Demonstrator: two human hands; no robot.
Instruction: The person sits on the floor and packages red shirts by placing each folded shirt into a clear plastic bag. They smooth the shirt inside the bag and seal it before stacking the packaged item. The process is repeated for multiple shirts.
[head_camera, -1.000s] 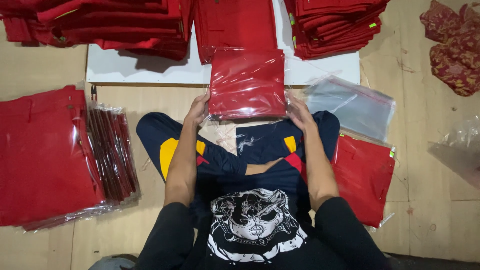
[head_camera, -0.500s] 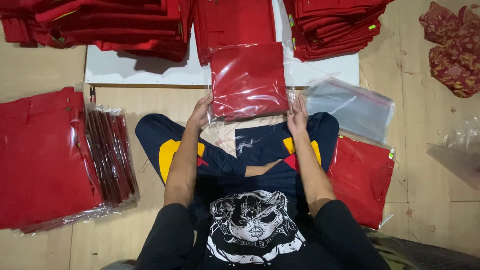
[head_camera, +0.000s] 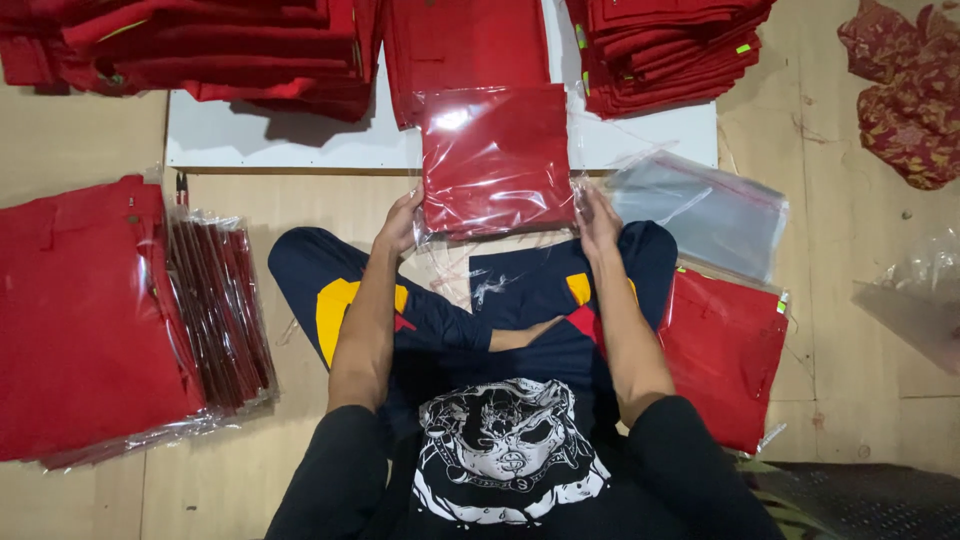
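One bagged red garment (head_camera: 497, 160) between left hand (head_camera: 402, 224), right hand (head_camera: 598, 218); two hands

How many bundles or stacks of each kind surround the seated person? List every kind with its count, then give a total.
Red garment in a clear bag, held by left hand and right hand: 1
Stacks of bagged red garments: 2
Piles of unbagged red garments: 3
Empty clear bags: 1
Total: 7
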